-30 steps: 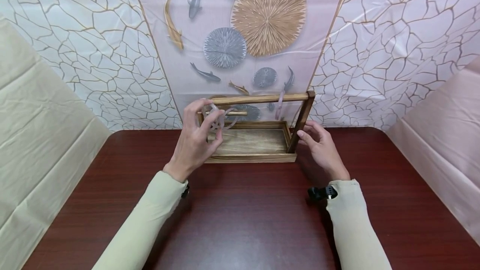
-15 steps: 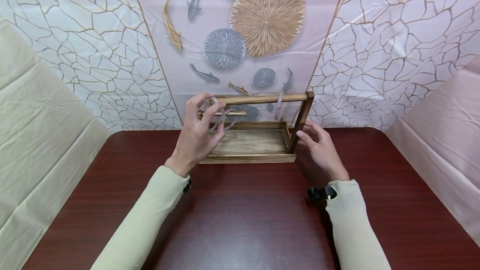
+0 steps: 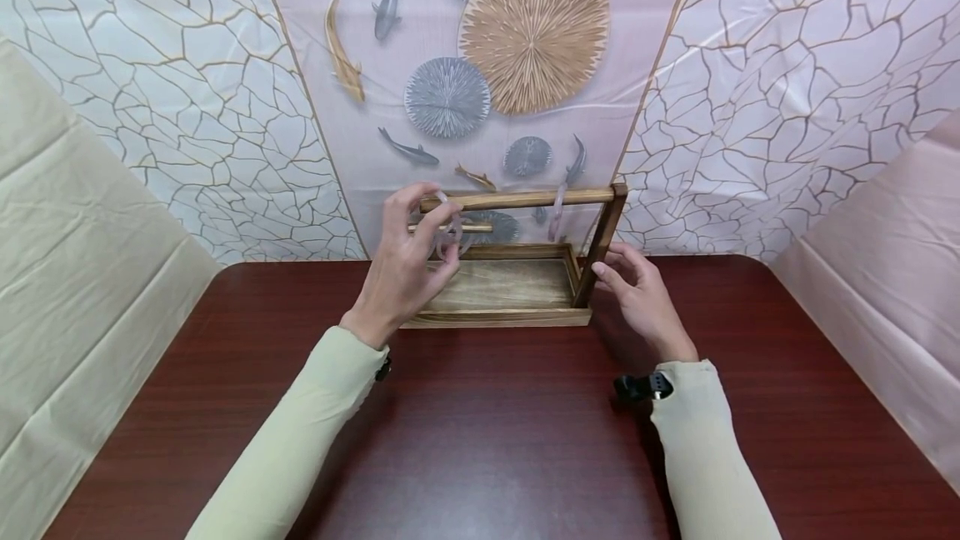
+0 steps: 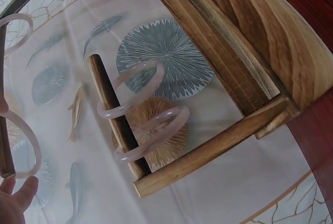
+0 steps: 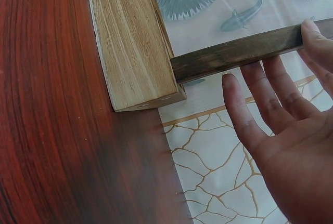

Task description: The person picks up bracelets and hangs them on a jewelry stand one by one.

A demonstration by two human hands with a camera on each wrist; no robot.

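A wooden bangle stand has a tray base (image 3: 517,319), a dark upright post (image 3: 606,244) and a long top bar (image 3: 525,197). My left hand (image 3: 408,261) pinches a pale pink bangle (image 4: 37,148), which loops around the top bar near its free end. Farther right, another bangle (image 3: 557,213) hangs on that same bar. On the short lower bar (image 4: 107,90) hang two more bangles, clearest in the left wrist view. My right hand (image 3: 641,298) grips the upright between thumb and fingers; its thumb (image 5: 315,36) lies on the post.
The stand sits at the back edge of a dark red wooden table (image 3: 480,432). Behind it hangs a patterned cloth (image 3: 442,7) with fish and round motifs. Beige cloth panels (image 3: 90,273) close off both sides. A black strap (image 3: 641,387) is on the right wrist.
My left hand has moved slightly right, bringing the pinched bangle inward along the top bar from its free end. The right hand stays on the post.
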